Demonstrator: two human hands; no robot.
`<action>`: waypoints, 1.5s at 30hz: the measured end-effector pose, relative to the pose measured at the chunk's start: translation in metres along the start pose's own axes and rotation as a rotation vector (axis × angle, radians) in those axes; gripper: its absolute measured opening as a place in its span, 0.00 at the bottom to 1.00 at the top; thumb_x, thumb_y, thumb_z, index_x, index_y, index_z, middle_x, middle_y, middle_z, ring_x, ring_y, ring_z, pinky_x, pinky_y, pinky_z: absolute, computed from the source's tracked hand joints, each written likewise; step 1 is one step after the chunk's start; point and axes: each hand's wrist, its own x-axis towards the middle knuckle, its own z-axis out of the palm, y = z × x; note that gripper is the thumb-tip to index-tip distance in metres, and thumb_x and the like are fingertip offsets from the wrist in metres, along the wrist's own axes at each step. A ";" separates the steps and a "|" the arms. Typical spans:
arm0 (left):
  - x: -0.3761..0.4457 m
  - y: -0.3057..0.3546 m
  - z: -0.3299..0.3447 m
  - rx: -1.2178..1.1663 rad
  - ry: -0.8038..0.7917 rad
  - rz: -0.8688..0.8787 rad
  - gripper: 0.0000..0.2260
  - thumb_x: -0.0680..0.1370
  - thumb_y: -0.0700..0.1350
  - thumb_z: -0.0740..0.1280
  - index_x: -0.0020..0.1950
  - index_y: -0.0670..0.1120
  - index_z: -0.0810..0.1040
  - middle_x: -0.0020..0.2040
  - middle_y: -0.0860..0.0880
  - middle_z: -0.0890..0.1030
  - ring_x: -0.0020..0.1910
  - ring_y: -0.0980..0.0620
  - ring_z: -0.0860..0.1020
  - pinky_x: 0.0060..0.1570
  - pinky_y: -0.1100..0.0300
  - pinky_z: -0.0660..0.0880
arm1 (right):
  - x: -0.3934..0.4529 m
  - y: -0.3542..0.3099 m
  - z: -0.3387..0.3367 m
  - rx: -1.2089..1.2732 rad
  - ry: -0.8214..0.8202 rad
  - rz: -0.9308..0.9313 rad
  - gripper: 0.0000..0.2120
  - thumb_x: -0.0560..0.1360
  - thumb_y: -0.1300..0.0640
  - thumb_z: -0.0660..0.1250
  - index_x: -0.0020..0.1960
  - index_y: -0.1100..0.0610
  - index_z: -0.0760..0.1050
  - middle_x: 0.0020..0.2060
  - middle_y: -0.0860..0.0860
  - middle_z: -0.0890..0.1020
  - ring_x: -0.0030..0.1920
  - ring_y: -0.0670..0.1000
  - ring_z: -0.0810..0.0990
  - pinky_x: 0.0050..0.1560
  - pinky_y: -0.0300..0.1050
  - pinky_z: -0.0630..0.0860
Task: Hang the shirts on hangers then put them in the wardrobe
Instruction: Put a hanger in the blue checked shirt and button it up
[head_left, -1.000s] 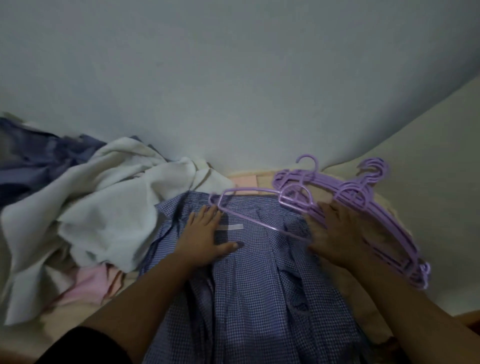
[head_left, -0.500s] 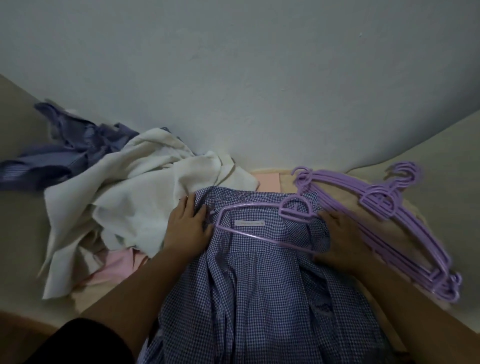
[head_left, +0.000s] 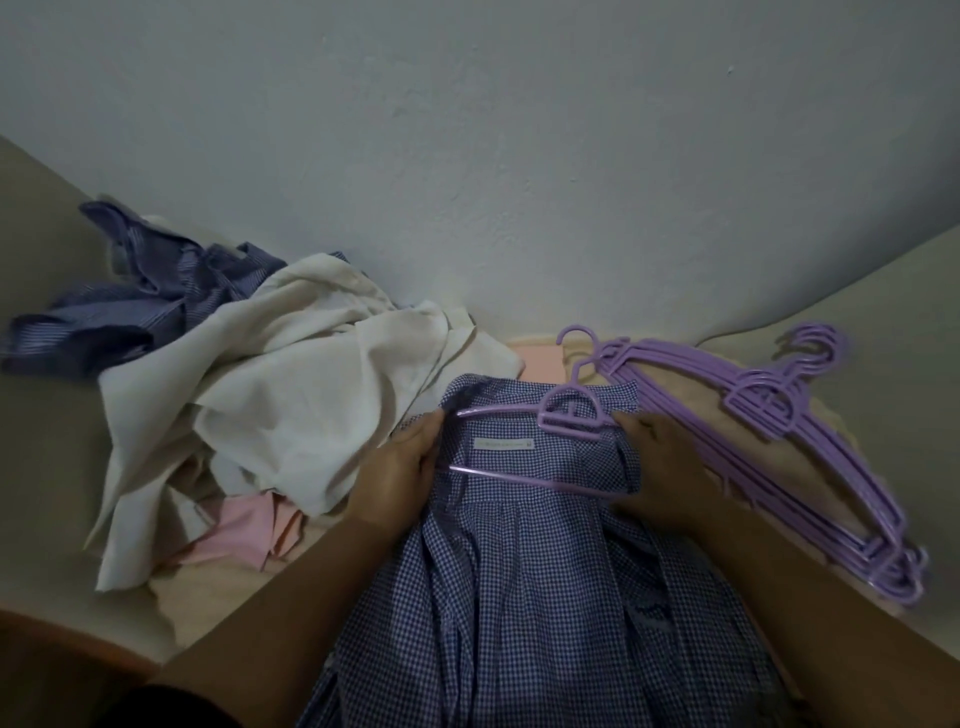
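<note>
now | two hands: left hand (head_left: 400, 473), right hand (head_left: 665, 467) | one checked shirt (head_left: 519, 597) | one hanger (head_left: 569, 421) inside

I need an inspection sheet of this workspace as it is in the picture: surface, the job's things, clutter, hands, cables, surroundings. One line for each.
Surface: beige bed surface, with clothes and hangers lying on it.
Job's things: blue checked shirt spread in front of the person; one purple hanger lies at its collar, partly inside the shirt. A stack of spare purple hangers lies to the right.
Clutter: cream garment, striped blue shirt and pink garment piled at the left.
Hands: left hand has a grip on the shirt's left collar edge; right hand holds the shirt at the right shoulder.
Cables: nothing seen.
Surroundings: plain pale wall behind; no wardrobe in view.
</note>
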 end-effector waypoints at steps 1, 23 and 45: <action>-0.003 0.004 0.002 -0.020 -0.011 -0.023 0.22 0.78 0.38 0.66 0.72 0.47 0.69 0.66 0.47 0.76 0.62 0.50 0.76 0.63 0.63 0.66 | 0.001 -0.003 0.001 -0.002 -0.002 -0.008 0.50 0.62 0.43 0.77 0.75 0.55 0.55 0.69 0.56 0.62 0.69 0.57 0.61 0.68 0.49 0.58; 0.008 0.016 -0.017 -0.196 0.190 -0.303 0.23 0.81 0.43 0.62 0.76 0.49 0.62 0.42 0.52 0.80 0.41 0.51 0.79 0.45 0.58 0.75 | 0.014 -0.001 -0.008 -0.077 -0.109 -0.069 0.44 0.65 0.46 0.76 0.74 0.51 0.57 0.69 0.53 0.63 0.69 0.53 0.61 0.68 0.46 0.59; 0.013 0.038 -0.021 -0.137 0.199 -0.290 0.22 0.81 0.45 0.61 0.76 0.52 0.63 0.53 0.47 0.83 0.47 0.46 0.80 0.45 0.61 0.71 | -0.008 -0.019 -0.004 -0.113 0.078 0.048 0.47 0.60 0.32 0.73 0.72 0.52 0.63 0.65 0.55 0.68 0.63 0.59 0.69 0.62 0.55 0.68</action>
